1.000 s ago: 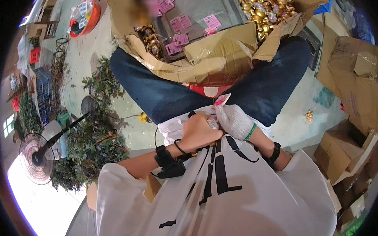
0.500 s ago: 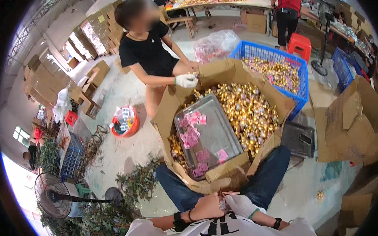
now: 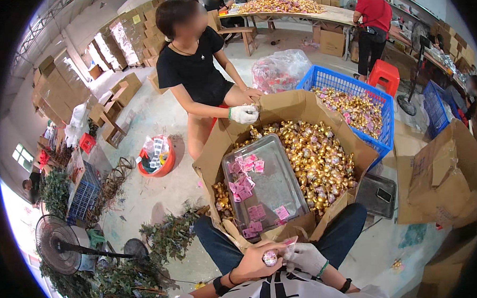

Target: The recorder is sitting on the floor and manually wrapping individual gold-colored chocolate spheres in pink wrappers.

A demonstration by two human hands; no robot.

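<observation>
My bare left hand [image 3: 255, 261] is closed round a small shiny silver-pink bauble [image 3: 270, 258], close to my lap. Against it, my right hand [image 3: 306, 259], in a white knit glove, pinches a small pink paper tag [image 3: 291, 241] that sticks up between the two hands. Ahead of my knees stands an open cardboard box [image 3: 284, 100] filled with gold and silver-pink baubles [image 3: 321, 158]. A grey plastic tray [image 3: 280, 179] rests in the box on the baubles, with several pink tags [image 3: 244, 187] scattered over its left and lower parts.
Across the box sits a co-worker [image 3: 195, 71] with one gloved hand at its rim. A blue crate [image 3: 382, 97] of baubles stands behind it at right, a dark tray [image 3: 369, 196] with a phone nearer. An orange bucket [image 3: 167, 165], greenery [image 3: 173, 232] and a fan [image 3: 59, 244] lie left.
My hands have risen slightly, and the bauble now shows clearly in my left hand. The pink tag stands more upright. The co-worker's gloved hand has stayed near the box rim. The view has shifted.
</observation>
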